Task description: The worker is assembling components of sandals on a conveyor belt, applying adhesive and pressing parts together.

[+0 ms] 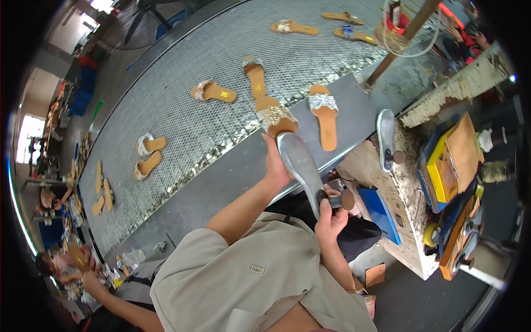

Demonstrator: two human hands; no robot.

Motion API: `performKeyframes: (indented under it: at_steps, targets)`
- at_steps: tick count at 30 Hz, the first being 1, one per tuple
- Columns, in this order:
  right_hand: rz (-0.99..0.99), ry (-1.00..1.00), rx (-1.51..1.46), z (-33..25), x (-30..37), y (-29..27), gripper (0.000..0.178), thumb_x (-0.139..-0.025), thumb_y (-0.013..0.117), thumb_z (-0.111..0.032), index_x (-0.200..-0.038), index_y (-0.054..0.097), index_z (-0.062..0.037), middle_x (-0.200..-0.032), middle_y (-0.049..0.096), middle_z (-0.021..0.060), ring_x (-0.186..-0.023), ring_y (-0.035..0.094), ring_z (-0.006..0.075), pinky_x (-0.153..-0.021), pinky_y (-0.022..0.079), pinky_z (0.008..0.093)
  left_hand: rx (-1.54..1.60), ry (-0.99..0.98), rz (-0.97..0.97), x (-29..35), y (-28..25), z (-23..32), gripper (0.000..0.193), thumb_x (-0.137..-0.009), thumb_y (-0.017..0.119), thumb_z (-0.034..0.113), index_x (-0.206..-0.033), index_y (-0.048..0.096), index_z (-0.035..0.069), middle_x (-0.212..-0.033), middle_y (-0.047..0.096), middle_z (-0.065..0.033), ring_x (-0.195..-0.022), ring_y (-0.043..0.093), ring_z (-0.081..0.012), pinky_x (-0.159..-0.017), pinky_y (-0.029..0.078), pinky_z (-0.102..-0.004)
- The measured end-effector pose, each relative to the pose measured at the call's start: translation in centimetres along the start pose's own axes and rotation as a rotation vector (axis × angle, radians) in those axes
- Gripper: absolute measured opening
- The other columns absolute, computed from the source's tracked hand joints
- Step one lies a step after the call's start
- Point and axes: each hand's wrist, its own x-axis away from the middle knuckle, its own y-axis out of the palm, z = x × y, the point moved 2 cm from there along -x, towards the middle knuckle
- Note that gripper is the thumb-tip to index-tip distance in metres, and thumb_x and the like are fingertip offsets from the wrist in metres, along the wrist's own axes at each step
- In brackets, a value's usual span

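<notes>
Left hand (pixel 275 166) raised over the grey counter (pixel 232 177), fingers wrapped around the toe end of a grey metal shoe last (pixel 300 166), closed on it. Last tilted, long sole face up, running from the left hand down toward the lap. Right hand (pixel 330 217) at the heel end of the last, fingers curled shut around a dark-handled hammer (pixel 338 200), round head just beside the heel. Tan sandal with a glittery strap (pixel 275 118) just past the last's toe, apparently fitted on it; whether seated fully, cannot tell. Another tan sandal (pixel 325 115) flat on the counter, just right of it. More sandals scattered across the mesh conveyor belt (pixel 182 72) beyond. Second metal last (pixel 385 135) standing upright on the rough bench to the right, well apart from both hands.
</notes>
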Motion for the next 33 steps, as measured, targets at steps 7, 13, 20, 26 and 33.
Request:
performKeyframes:
  at_steps: [7, 13, 20, 26, 33]
  targets:
    - [0.097, -0.147, 0.187, 0.0, -4.6, 0.5, 0.021, -0.101, 0.064, -0.01, -0.115, 0.055, 0.0036, -0.125, 0.062, 0.0189, -0.128, 0.058, 0.0307, -0.112, 0.043, 0.0449, -0.185, -0.044, -0.323, 3.9, 5.2, -7.9, 0.092, -0.103, 0.02, 0.079, -0.151, 0.044, 0.005, -0.135, 0.063, -0.0143, -0.122, 0.064, -0.0274, -0.105, 0.054, -0.044]
    - [0.108, -0.155, 0.237, 0.0, -4.5, -1.8, 0.025, -0.101, 0.065, -0.012, -0.116, 0.053, 0.0034, -0.124, 0.063, 0.021, -0.127, 0.062, 0.0397, -0.11, 0.046, 0.0503, -0.163, -0.095, -0.415, 4.3, 8.0, -7.9, 0.089, -0.104, 0.023, 0.076, -0.153, 0.044, 0.004, -0.135, 0.062, -0.0149, -0.121, 0.064, -0.0275, -0.107, 0.054, -0.0427]
    - [0.189, 0.003, 0.084, 0.8, -6.0, -5.8, 0.02, -0.101, 0.065, -0.009, -0.116, 0.059, 0.003, -0.127, 0.065, 0.019, -0.121, 0.061, 0.0292, -0.109, 0.044, 0.0435, -0.072, -0.277, -0.391, 2.8, 11.4, -10.7, 0.077, -0.109, 0.027, 0.067, -0.151, 0.047, 0.006, -0.135, 0.063, -0.0142, -0.12, 0.063, -0.0273, -0.108, 0.052, -0.0443]
    - [0.283, -0.002, -0.01, 1.3, -6.3, -9.6, 0.021, -0.105, 0.065, -0.015, -0.115, 0.058, 0.0015, -0.131, 0.063, 0.0182, -0.125, 0.058, 0.0277, -0.112, 0.042, 0.0439, -0.05, -0.362, -0.407, 3.7, 15.0, -14.1, 0.074, -0.109, 0.031, 0.065, -0.148, 0.049, 0.005, -0.132, 0.063, -0.0125, -0.122, 0.062, -0.0266, -0.109, 0.051, -0.0441]
    - [0.286, -0.155, -0.035, 1.1, -6.0, -13.0, 0.025, -0.109, 0.058, -0.017, -0.127, 0.054, 0.0001, -0.14, 0.057, 0.0183, -0.141, 0.052, 0.0337, -0.12, 0.035, 0.0484, -0.057, -0.391, -0.536, 5.7, 16.6, -17.2, 0.069, -0.109, 0.038, 0.063, -0.144, 0.051, 0.005, -0.13, 0.063, -0.0106, -0.121, 0.063, -0.024, -0.108, 0.051, -0.0423]
